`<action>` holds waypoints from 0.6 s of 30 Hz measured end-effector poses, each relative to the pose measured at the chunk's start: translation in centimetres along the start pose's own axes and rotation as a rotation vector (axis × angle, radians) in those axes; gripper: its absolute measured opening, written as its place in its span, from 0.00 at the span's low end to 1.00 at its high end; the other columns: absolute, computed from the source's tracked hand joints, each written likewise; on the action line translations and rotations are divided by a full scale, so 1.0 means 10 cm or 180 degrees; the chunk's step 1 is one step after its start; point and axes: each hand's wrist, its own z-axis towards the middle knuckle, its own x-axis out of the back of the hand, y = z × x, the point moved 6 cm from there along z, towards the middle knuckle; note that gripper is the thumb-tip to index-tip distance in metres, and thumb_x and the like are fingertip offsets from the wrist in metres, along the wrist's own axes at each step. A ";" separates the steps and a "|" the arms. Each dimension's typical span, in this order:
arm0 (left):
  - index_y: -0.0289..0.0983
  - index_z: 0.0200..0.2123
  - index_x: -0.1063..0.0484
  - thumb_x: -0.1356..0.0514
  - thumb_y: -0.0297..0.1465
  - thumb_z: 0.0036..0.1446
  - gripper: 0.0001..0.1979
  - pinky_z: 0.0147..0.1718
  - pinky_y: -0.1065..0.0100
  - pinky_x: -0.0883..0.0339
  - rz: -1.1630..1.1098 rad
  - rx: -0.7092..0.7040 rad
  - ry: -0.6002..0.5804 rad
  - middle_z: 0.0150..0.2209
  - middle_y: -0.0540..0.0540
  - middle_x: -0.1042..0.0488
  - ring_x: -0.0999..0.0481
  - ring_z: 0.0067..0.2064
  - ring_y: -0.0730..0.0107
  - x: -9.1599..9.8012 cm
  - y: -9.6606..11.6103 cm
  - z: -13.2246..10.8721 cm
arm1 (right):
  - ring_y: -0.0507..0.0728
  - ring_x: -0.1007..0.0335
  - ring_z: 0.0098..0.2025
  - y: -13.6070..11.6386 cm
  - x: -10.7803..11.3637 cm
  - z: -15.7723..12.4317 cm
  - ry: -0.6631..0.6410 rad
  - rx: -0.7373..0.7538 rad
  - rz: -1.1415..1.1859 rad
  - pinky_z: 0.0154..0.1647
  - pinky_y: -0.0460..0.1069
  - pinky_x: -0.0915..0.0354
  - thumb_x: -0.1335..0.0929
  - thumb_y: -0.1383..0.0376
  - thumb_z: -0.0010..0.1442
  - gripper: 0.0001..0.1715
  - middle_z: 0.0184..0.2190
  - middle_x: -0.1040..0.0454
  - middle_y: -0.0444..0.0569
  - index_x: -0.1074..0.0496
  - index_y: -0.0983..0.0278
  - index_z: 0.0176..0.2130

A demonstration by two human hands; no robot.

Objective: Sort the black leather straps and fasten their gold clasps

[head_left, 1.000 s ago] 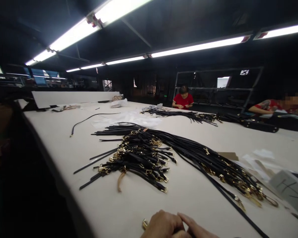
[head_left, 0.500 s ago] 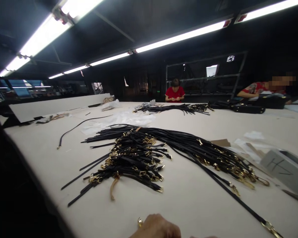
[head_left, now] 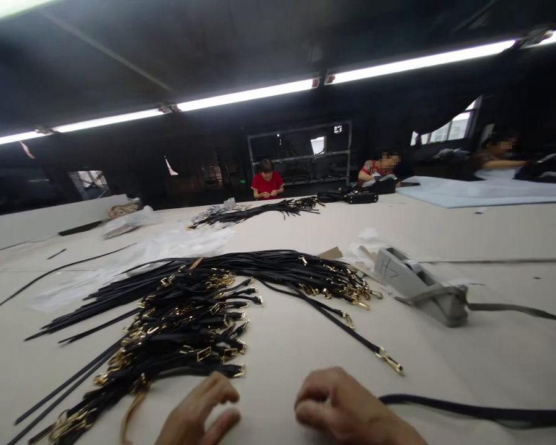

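My left hand rests low on the pale table, fingers curled but apart, with nothing in them. It lies just below a heap of black straps with gold buckles. My right hand is curled, knuckles up, over the end of a black strap that runs off to the right. One single strap with a gold clasp lies just above that hand. A second fan of straps spreads behind.
A grey tape dispenser sits right of the straps, with paper scraps behind it. Clear plastic sheets lie at the back left. A person in red and two others work at the far side beside more straps.
The view has swung right and down. My hands, pressed together at the bottom edge before, are now apart and both in view, the right one on a strap.
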 end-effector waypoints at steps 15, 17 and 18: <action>0.35 0.40 0.26 0.40 0.31 0.54 0.10 0.35 0.68 0.37 -0.2105 0.0505 -0.0550 0.36 0.43 0.23 0.27 0.37 0.64 -1.10 0.94 0.49 | 0.55 0.32 0.33 0.66 1.01 -0.24 0.1118 -0.0997 -0.1058 0.31 0.47 0.45 0.37 0.71 0.49 0.05 0.27 0.28 0.44 0.38 0.62 0.29; 0.33 0.45 0.29 0.36 0.38 0.51 0.20 0.32 0.68 0.37 -0.3197 0.0969 -0.0533 0.42 0.39 0.25 0.26 0.39 0.62 -1.36 0.99 0.64 | 0.53 0.32 0.30 0.47 0.84 -0.15 0.0878 -0.0535 -0.0091 0.30 0.46 0.41 0.37 0.66 0.51 0.04 0.24 0.32 0.41 0.39 0.62 0.31; 0.33 0.45 0.30 0.34 0.41 0.49 0.24 0.33 0.68 0.36 -0.3750 0.1202 -0.0443 0.44 0.37 0.26 0.26 0.42 0.60 -1.43 1.01 0.71 | 0.53 0.32 0.28 0.40 0.74 -0.12 0.0643 -0.0401 0.0407 0.28 0.45 0.40 0.37 0.64 0.50 0.07 0.23 0.33 0.40 0.39 0.62 0.33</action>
